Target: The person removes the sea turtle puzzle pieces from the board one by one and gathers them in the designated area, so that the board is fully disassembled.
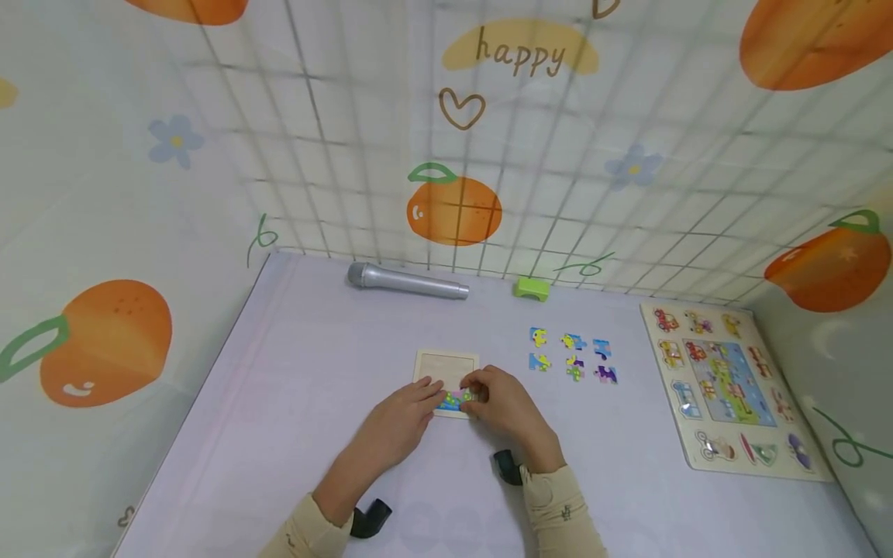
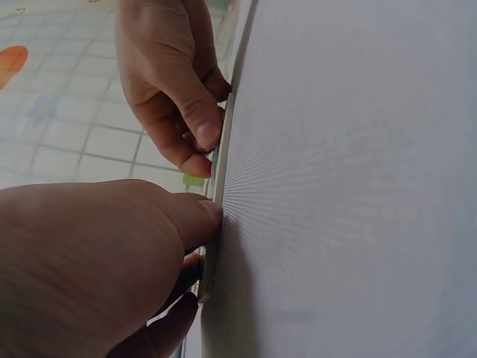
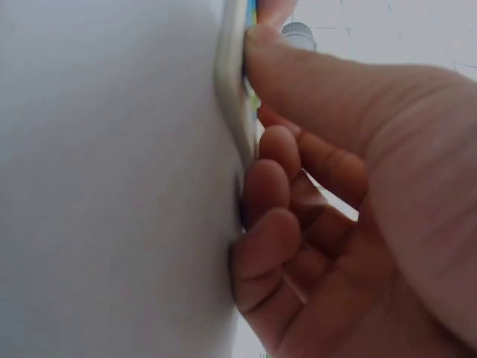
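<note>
A small wooden puzzle tray [image 1: 443, 363] lies flat on the table, its upper part bare wood. Colourful puzzle pieces [image 1: 452, 401] in blue, green and pink fill its lower part. My left hand [image 1: 400, 418] rests on the tray's left side with fingers extended over the pieces; in the left wrist view its thumb touches the tray edge [image 2: 211, 257]. At the lower right corner, my right hand [image 1: 508, 404] has thumb and forefinger bent around a puzzle piece, mostly hidden by the fingers. The right wrist view shows its other fingers [image 3: 266, 246] curled beside the tray.
Several loose puzzle pieces [image 1: 575, 341] lie in two rows right of the tray. A larger picture puzzle board [image 1: 670, 418] stands at the far right. Along the back are a silver microphone [image 1: 412, 282] and a green block [image 1: 532, 289]. A printed curtain [image 1: 363, 155] hangs behind.
</note>
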